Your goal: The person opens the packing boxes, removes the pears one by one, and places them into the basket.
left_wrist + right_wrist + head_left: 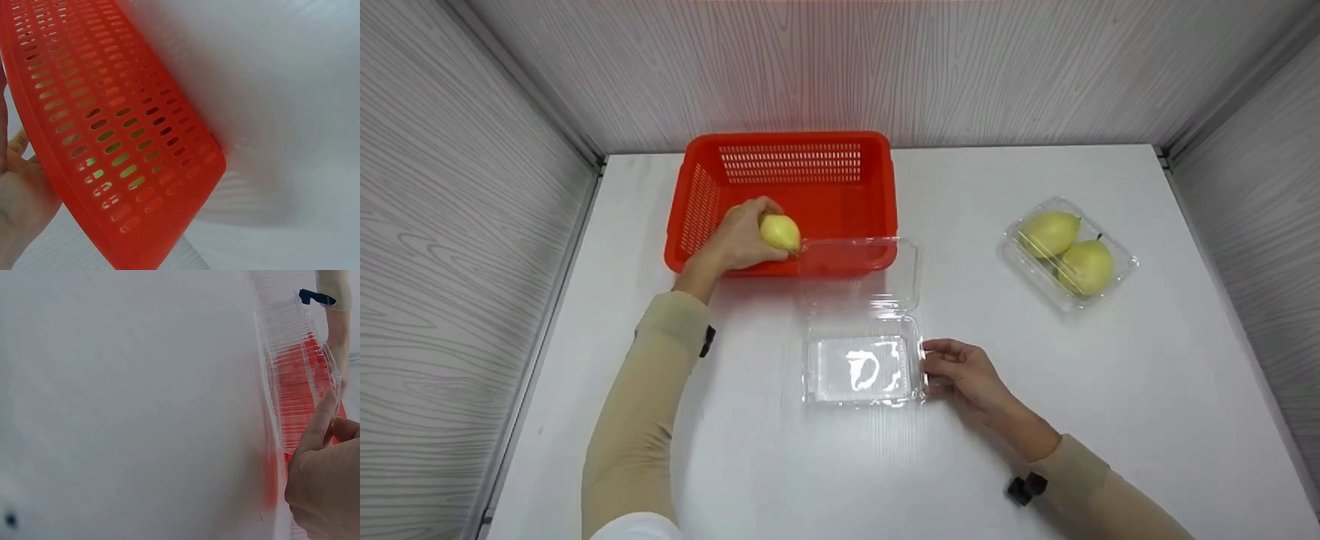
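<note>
My left hand (742,236) grips a yellow-green pear (780,232) over the front left part of the red basket (780,271). In the left wrist view the basket wall (163,219) hides most of that hand (25,197), and yellow-green shows through its slots. In front of the basket lies a clear plastic clamshell box (859,401), its lid folded back against the basket's front rim. With its fingers at the box's right rim, my right hand (971,379) holds that edge. The right wrist view shows this hand (329,484) along the side of the box (292,382).
A second clear box (1069,300) with two pears (1050,234) in it stands at the right on the white table (1110,390). Wood-patterned panels (960,75) rise behind the table and at both sides.
</note>
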Available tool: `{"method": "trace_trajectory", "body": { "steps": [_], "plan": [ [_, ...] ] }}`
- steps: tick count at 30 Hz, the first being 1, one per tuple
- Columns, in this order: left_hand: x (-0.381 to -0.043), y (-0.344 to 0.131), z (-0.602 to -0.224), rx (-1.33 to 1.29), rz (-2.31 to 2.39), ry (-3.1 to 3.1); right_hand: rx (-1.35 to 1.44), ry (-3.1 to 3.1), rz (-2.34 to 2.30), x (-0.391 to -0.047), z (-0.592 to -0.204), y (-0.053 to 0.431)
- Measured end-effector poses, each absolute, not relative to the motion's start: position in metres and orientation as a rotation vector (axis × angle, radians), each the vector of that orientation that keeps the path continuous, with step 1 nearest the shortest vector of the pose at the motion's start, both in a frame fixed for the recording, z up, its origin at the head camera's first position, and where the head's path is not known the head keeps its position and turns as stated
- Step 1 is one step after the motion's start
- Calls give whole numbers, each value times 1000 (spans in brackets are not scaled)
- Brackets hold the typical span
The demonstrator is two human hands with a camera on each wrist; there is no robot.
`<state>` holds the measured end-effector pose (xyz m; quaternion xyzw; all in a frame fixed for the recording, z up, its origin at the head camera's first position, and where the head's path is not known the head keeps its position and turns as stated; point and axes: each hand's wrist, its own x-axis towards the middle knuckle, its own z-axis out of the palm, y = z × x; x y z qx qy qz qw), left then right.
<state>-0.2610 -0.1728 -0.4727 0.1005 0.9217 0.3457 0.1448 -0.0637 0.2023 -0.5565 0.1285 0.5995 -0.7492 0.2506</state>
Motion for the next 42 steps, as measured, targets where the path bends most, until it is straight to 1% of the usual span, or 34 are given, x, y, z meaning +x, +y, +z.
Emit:
{"method": "trace_trajectory", "body": {
  "steps": [7,15,22,35,42],
  "plan": [
    [-265,-169,-468,317,929,2625,343,1634,-2040,-63,-557,203],
    [-270,-174,-464,315,1008,2614,348,1634,-2042,-63,-557,203],
    [-267,-179,-462,304,1023,2643,354,1637,-2043,-62,-557,203],
    [-241,-183,-451,322,1139,2668,365,1648,-2038,-61,-556,203],
    [-221,-186,-446,384,1245,2652,367,1645,-2046,-62,-556,202]
  ]
}}
